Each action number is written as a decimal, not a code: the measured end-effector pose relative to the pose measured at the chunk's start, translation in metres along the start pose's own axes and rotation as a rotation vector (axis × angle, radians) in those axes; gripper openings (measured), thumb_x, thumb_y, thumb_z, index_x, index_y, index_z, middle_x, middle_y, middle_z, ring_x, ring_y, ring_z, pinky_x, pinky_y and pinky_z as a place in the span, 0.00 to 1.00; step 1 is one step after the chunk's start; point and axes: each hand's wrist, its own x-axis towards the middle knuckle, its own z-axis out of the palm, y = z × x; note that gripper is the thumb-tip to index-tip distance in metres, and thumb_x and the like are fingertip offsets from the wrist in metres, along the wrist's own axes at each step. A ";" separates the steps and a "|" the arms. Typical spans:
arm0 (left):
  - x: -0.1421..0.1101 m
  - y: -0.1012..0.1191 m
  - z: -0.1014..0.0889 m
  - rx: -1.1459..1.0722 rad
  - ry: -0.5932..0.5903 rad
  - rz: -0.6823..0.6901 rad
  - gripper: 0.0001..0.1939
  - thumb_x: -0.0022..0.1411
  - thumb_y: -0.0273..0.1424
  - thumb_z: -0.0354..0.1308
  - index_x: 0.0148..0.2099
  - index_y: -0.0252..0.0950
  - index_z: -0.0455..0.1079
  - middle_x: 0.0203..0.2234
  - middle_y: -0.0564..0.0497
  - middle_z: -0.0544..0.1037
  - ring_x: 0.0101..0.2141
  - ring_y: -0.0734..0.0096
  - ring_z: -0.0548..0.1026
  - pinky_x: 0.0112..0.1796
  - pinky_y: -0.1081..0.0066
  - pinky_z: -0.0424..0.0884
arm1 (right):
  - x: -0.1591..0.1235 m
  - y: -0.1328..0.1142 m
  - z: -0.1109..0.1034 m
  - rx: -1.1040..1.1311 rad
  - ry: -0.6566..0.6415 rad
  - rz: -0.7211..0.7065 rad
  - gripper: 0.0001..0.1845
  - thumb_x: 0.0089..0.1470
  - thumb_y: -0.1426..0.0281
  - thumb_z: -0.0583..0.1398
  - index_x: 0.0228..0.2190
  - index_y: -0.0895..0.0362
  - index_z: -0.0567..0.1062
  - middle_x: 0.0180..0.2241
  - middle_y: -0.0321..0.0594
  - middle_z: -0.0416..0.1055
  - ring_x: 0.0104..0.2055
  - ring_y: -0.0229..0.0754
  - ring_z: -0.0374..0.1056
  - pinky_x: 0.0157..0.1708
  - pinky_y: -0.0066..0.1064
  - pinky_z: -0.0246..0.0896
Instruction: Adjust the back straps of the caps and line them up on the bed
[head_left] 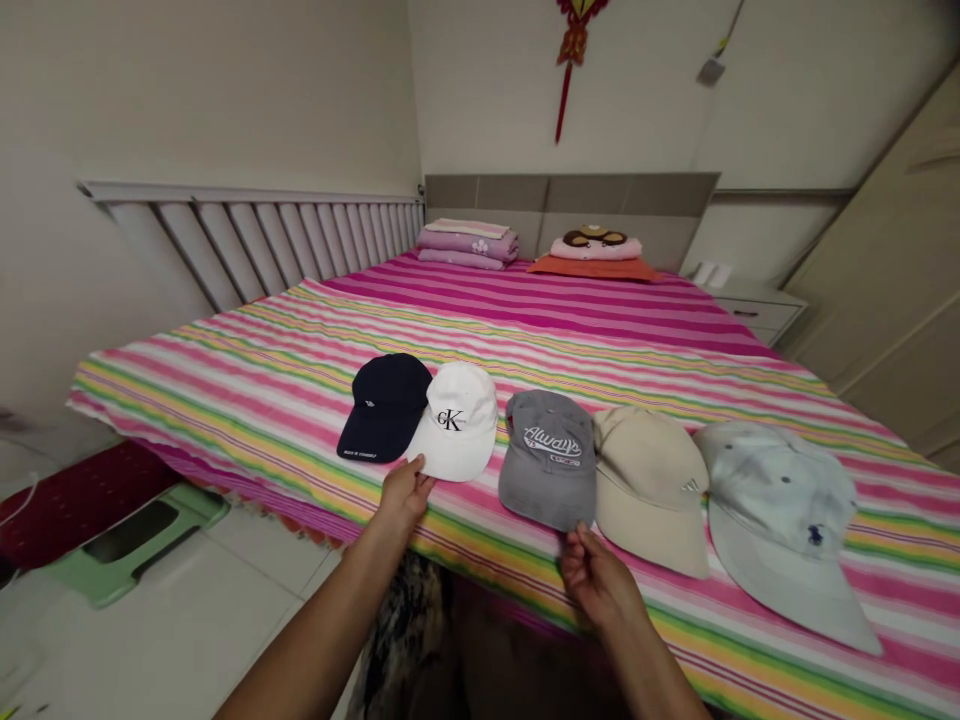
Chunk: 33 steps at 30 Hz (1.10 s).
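Observation:
Several baseball caps lie in a row on a striped bed cover. My left hand (406,491) pinches the brim of the white cap (466,430), which bears dark "GK" lettering. Beside it on the left, touching, lies a navy cap (390,400). My right hand (596,570) has its fingertips closed on the front brim edge of the grey cap (541,480), marked "Always". Right of that one sit a beige cap (645,480), partly behind the grey one, and a pale blue-grey cap (780,530) with a small dark logo.
The striped cover (247,370) spreads over a wide bed with a headboard (510,190). Folded purple bedding (461,245) and a pink stack (585,250) lie at its head. A white railing (285,230) runs along the left. A green stool (142,540) stands on the floor.

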 end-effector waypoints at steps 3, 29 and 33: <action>0.000 -0.007 0.007 0.018 0.002 0.043 0.13 0.50 0.15 0.54 0.35 0.37 0.62 0.23 0.55 0.72 0.22 0.79 0.71 0.31 0.73 0.70 | 0.001 0.000 -0.003 -0.005 -0.003 -0.003 0.12 0.51 0.80 0.55 0.20 0.58 0.61 0.13 0.29 0.63 0.11 0.25 0.57 0.11 0.13 0.55; 0.031 0.039 -0.028 0.040 0.130 0.197 0.09 0.52 0.18 0.54 0.24 0.33 0.60 0.14 0.58 0.66 0.15 0.80 0.65 0.26 0.71 0.72 | -0.021 -0.001 -0.021 -0.045 -0.013 -0.092 0.05 0.47 0.79 0.58 0.30 0.60 0.68 0.18 0.37 0.72 0.13 0.30 0.63 0.13 0.18 0.61; 0.031 0.037 -0.030 0.057 0.092 0.207 0.10 0.52 0.17 0.53 0.24 0.33 0.59 0.14 0.58 0.66 0.14 0.81 0.65 0.24 0.74 0.72 | -0.016 0.003 -0.022 -0.041 -0.004 -0.116 0.05 0.47 0.78 0.59 0.30 0.60 0.67 0.18 0.37 0.72 0.13 0.30 0.63 0.12 0.19 0.60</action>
